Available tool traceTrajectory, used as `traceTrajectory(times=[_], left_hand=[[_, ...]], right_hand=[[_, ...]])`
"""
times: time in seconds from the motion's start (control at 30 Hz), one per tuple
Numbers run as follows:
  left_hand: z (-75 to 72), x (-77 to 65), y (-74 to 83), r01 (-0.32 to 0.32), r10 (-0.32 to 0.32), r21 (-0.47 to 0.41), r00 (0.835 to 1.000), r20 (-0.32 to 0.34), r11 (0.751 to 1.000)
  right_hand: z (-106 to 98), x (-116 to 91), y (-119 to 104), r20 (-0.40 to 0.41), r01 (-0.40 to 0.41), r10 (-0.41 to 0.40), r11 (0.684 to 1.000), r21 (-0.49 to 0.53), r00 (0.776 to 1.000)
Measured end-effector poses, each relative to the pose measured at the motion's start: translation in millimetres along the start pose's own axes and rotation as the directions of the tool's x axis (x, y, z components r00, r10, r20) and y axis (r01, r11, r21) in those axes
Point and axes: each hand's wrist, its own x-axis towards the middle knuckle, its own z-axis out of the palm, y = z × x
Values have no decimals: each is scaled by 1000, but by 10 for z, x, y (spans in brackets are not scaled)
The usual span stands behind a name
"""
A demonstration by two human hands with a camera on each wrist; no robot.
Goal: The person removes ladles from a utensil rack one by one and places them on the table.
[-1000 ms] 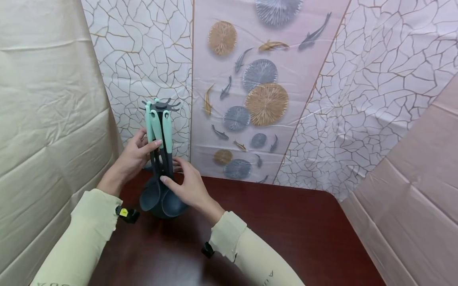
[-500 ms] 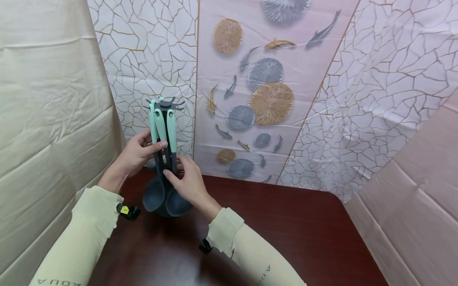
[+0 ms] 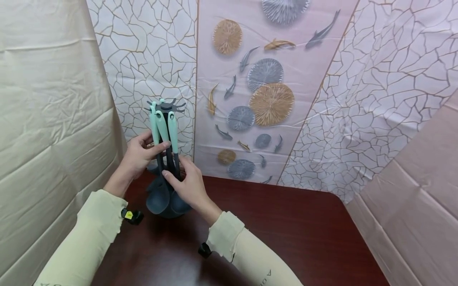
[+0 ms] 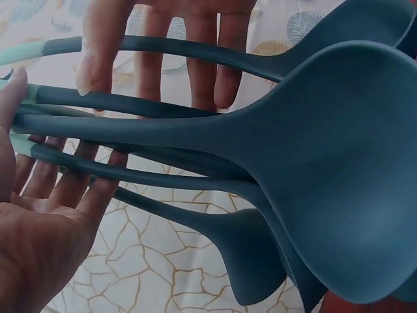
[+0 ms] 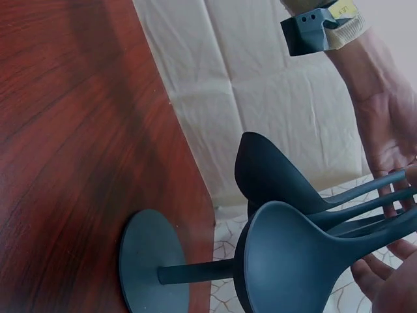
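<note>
A rack of dark blue-grey kitchen utensils with mint handles (image 3: 162, 126) stands on the left of the table. The handles hang from a pronged top (image 3: 166, 106), and a ladle (image 4: 339, 156) fills much of the left wrist view. My left hand (image 3: 136, 155) holds the handles, thumb across the front and fingers behind. Lower down, my right hand (image 3: 190, 182) wraps the dark shafts from the right side. In the right wrist view, the stand's post (image 5: 195, 270) and round base (image 5: 153, 261) show below the spoon bowls.
The dark red-brown table (image 3: 279, 230) reaches to the right and toward the front. Patterned cloth (image 3: 229, 151) hangs behind it, and a pale cloth wall (image 3: 53, 119) stands close on the left. Each wrist carries a small black camera (image 3: 132, 216).
The head view has shifted slightly. Both hands stay around the utensils; the left hand and the rack's top have moved a little to the right.
</note>
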Motion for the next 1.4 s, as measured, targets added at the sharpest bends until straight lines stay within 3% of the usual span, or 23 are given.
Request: traceTrajectory(times=[0.17, 0.4, 0.5, 0.6, 0.7, 0.9, 1.1, 1.4], left_hand=[[-12, -16, -17, -15, 15, 14, 1000, -3, 1000], [60, -54, -13, -50, 54, 65, 996, -71, 997], [119, -72, 1, -63, 77, 123, 990, -114, 990], [191, -107, 4, -64, 104, 196, 975, -198, 978], [291, -158, -2, -76, 153, 254, 943, -296, 964], [522, -235, -11, -137, 298, 364, 849, -436, 921], [681, -260, -14, -168, 392, 440, 780, -487, 882], [849, -253, -32, -178, 469, 501, 694, -546, 847]], right_hand=[[26, 5, 7, -5, -14, 14, 1000, -12, 1000], [32, 36, -13, -49, -31, 30, 999, -15, 998], [28, 62, -14, -78, -41, 40, 999, -9, 996], [21, 83, -15, -78, -62, 63, 998, 17, 995], [6, 109, -4, -67, -96, 100, 993, 65, 993], [-75, 183, 28, -20, -172, 178, 970, 171, 984], [-184, 254, 76, 54, -234, 228, 932, 277, 972], [-328, 348, 181, 160, -240, 196, 911, 335, 967]])
